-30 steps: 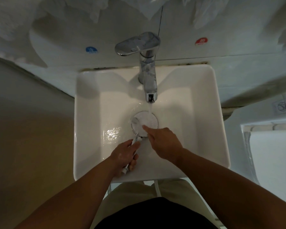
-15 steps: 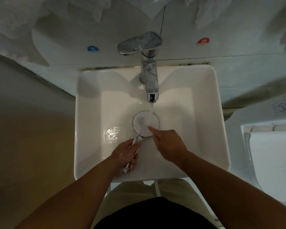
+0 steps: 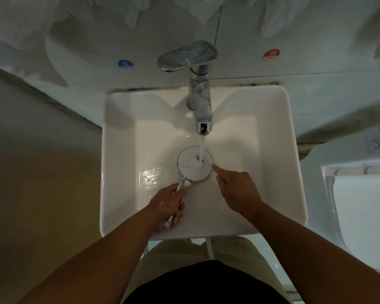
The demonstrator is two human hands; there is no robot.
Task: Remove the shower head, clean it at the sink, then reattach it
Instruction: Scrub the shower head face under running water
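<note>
Shower head [image 3: 194,163] lies face-up in the sink [image 3: 119,150] at frame centre, its disc under the tap [image 3: 201,102] stream. Left hand [image 3: 168,204] is wrapped round the handle. Right hand [image 3: 237,187] holds nothing: forefinger stretched to the disc's right rim, other fingers curled. Judged light, rigid, wet and slippery, so grip the handle, not the disc.

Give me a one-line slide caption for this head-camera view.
Left hand holds the shower head under the running faucet while the right hand fingers its rim.
</note>
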